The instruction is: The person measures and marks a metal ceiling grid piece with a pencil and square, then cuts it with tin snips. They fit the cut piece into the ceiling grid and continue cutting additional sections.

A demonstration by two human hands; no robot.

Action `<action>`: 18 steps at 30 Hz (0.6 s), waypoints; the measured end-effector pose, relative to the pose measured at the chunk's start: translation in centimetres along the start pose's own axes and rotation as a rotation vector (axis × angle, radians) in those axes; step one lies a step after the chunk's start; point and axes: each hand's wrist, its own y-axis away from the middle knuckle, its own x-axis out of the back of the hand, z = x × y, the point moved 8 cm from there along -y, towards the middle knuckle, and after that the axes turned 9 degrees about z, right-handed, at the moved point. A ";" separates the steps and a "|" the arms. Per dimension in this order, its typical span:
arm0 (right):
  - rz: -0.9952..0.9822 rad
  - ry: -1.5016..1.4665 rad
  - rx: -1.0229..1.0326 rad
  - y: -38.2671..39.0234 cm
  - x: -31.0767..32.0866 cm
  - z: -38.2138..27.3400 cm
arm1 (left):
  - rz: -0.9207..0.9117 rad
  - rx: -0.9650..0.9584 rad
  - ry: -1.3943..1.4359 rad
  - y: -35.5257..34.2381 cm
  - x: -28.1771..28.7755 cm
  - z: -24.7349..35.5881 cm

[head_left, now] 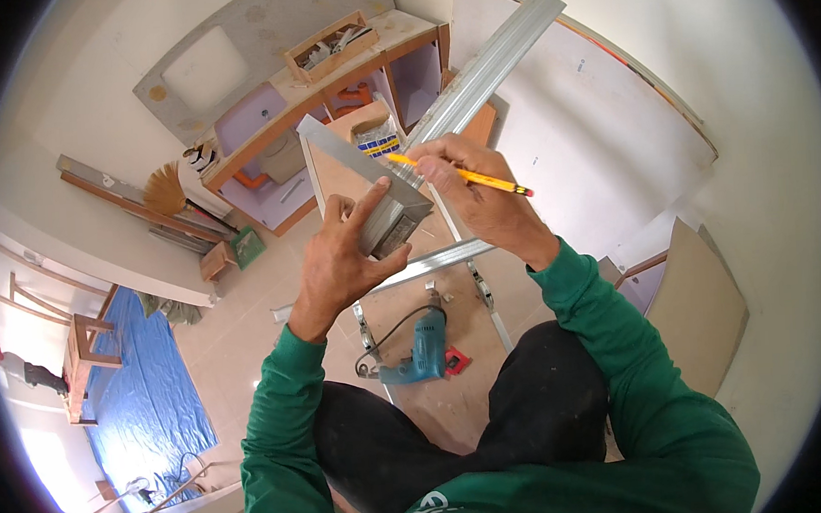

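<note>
My left hand [341, 251] grips what looks like a metal try square [335, 154], its broad flat blade slanting up to the left. The square lies against the near end of a long galvanized steel channel [489, 71], which stretches away to the upper right. In my right hand [481, 192] is a yellow pencil [481, 178], held between thumb and fingers. Its tip points left toward the blade; whether it touches the metal I cannot tell. Another metal channel [439, 260] lies crosswise below my hands.
Between my knees sit a teal corded power drill [424, 344] and a small red tool [456, 359]. A box of small metal parts [374, 138] is beyond my hands. Further off are a cabinet counter [327, 89], a broom [167, 187] and a large white board [571, 127]. Blue sheeting [143, 373] covers floor at left.
</note>
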 end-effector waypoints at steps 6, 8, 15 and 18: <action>-0.097 0.078 -0.033 0.2 -0.6 0.1 | 0.021 -0.056 0.000 0.0 0.0 0.0; -0.130 0.135 -0.027 0.2 -0.4 -0.4 | 0.015 -0.014 -0.003 0.0 0.1 -0.3; -0.358 0.450 -0.209 2.9 0.7 2.5 | 0.229 0.080 -0.022 -0.5 4.2 -3.4; -0.177 0.172 -0.268 3.0 -0.2 2.6 | 0.231 0.051 -0.043 -0.6 4.4 -2.0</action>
